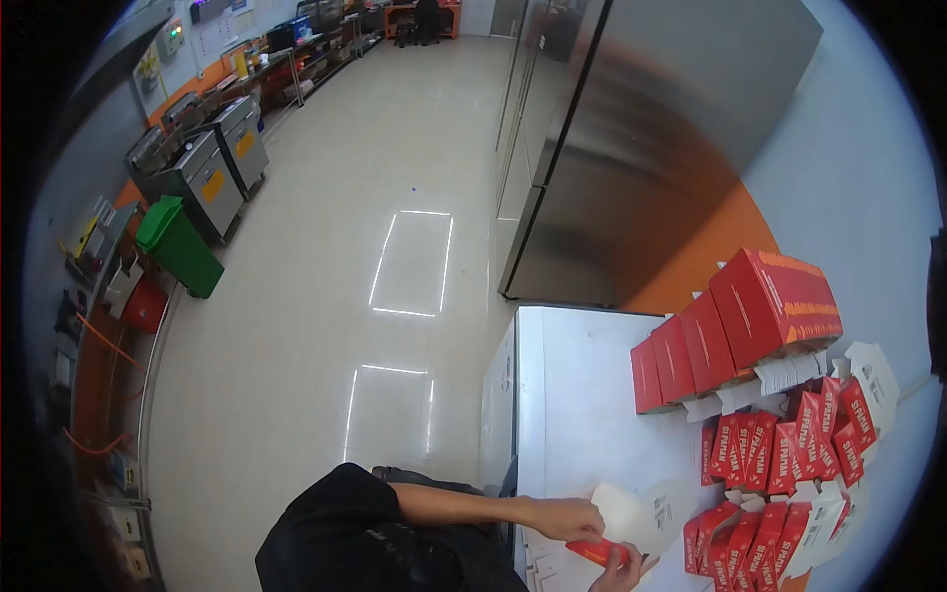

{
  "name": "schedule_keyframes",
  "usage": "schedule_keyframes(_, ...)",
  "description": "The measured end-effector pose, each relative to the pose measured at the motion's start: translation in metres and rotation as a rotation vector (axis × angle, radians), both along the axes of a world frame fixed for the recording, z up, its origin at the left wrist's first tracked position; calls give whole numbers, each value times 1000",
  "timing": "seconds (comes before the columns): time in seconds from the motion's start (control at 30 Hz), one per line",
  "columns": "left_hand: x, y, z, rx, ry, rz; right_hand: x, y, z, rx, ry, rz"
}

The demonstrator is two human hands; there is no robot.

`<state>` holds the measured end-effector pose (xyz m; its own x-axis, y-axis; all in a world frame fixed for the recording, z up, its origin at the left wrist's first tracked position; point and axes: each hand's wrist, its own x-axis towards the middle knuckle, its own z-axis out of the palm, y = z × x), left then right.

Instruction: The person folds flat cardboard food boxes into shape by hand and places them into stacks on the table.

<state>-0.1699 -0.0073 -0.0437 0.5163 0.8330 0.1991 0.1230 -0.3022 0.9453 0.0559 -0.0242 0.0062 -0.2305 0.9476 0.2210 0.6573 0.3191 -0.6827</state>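
Note:
My left hand (569, 517) reaches across from the dark sleeve, its fingers closed on the upper edge of a small red carton (586, 550). At the carton's right end, my right hand (617, 573) pinches it between thumb and fingers, partly cut off by the bottom edge of the view. Just beyond the hands lies a whitish piece (618, 507), with a pale printed flap of card (667, 505) beside it. Several red cartons marked SI PAMAN (752, 449) stand in rows at the right, some with white flaps open.
Larger red boxes (735, 321) stand in a row along the back right of the white worktop (572, 395). A tall steel fridge (631, 148) rises behind it. Across the tiled floor are a green bin (180, 247) and steel fryer units (202, 178).

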Motion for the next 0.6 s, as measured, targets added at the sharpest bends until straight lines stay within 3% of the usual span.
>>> schedule_keyframes(0.1,-5,-2,9,88,57,0,22,6,-37,-219,170,63)
schedule_keyframes(0.13,-4,-5,13,87,78,56,16,4,-22,-265,0,83)
schedule_keyframes(0.17,-1,-7,17,90,99,105,31,10,-46,-322,28,134)
schedule_keyframes(0.23,2,-9,25,179,145,218,20,-5,-30,-368,-28,147)
schedule_keyframes(0.27,4,-10,29,267,158,256,-20,-15,18,-366,-111,84)
schedule_keyframes(0.3,10,-9,34,358,152,268,-32,-20,21,-337,5,10)
schedule_keyframes(0.33,13,-8,40,290,245,217,-42,-24,9,-291,121,-91)
schedule_keyframes(0.4,8,-1,58,325,346,154,-62,-18,-26,-24,44,-240)
schedule_keyframes(0.43,12,-1,75,397,322,169,-56,-16,-37,-39,123,-307)
schedule_keyframes(0.47,17,1,84,469,289,212,-51,-14,-20,17,70,-356)
schedule_keyframes(0.57,20,-5,61,422,-37,264,-9,2,10,288,313,-387)
schedule_keyframes(0.6,20,-11,29,409,-59,171,13,6,24,395,347,-402)
